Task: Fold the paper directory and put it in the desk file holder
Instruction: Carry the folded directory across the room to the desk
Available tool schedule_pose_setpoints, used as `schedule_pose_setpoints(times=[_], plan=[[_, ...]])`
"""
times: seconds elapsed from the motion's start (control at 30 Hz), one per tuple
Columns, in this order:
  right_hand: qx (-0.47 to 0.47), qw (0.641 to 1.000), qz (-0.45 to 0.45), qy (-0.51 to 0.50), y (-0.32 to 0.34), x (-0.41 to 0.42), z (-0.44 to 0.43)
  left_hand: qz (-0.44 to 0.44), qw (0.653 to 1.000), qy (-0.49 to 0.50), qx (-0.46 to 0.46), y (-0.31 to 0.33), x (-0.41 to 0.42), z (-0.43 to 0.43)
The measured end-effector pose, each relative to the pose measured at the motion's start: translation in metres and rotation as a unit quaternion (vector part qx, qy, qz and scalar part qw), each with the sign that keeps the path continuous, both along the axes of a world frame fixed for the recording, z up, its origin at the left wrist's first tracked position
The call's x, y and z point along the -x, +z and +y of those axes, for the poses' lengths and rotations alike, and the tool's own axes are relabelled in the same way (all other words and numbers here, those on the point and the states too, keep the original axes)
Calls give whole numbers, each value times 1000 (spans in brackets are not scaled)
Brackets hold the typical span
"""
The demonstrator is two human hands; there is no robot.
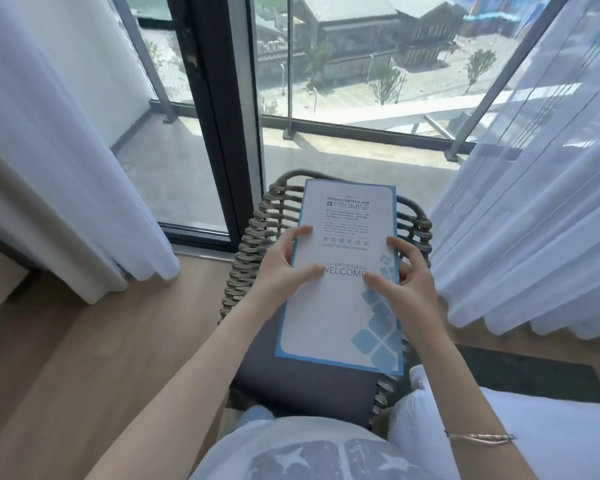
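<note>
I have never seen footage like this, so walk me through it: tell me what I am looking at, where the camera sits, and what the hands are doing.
There is no machine here. One wide-angle camera is worn on a person's head and looks forward and down, so both bare arms reach in from the bottom of the picture. The left hand and the right hand rest on the paper directory, a tall white booklet with a blue border and the word WELCOME; fingers spread along its side edges, thumbs on its face. It looks closed and lies on a woven chair with a dark cushion. Behind are a glass balcony door and white curtains. No desk file holder is in view.
</note>
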State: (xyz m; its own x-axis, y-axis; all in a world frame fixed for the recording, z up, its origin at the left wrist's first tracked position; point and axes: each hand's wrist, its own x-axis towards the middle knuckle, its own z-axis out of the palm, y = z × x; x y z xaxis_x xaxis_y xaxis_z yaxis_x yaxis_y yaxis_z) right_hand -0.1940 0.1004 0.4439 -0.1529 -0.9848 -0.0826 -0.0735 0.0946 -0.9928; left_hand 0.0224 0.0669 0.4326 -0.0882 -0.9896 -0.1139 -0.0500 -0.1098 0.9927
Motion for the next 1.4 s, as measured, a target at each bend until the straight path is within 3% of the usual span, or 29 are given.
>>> schedule_pose_setpoints(times=[0.33, 0.67, 0.87, 1.1, 1.4], plan=[[17, 980, -19, 197, 10, -93, -37, 12, 978, 208, 1, 20, -86, 52], [15, 894, -20, 448, 10, -276, -8, 6, 886, 464, 11, 31, -207, 183], [4, 819, -17, 573, 10, -391, 58, 17, 798, 602, 10, 30, -263, 283], [-1, 702, -13, 712, 9, -530, 187, 24, 683, 730, 12, 22, -332, 435], [10, 485, -13, 875, 18, -663, 410, 9, 463, 886, 28, 26, -356, 639]])
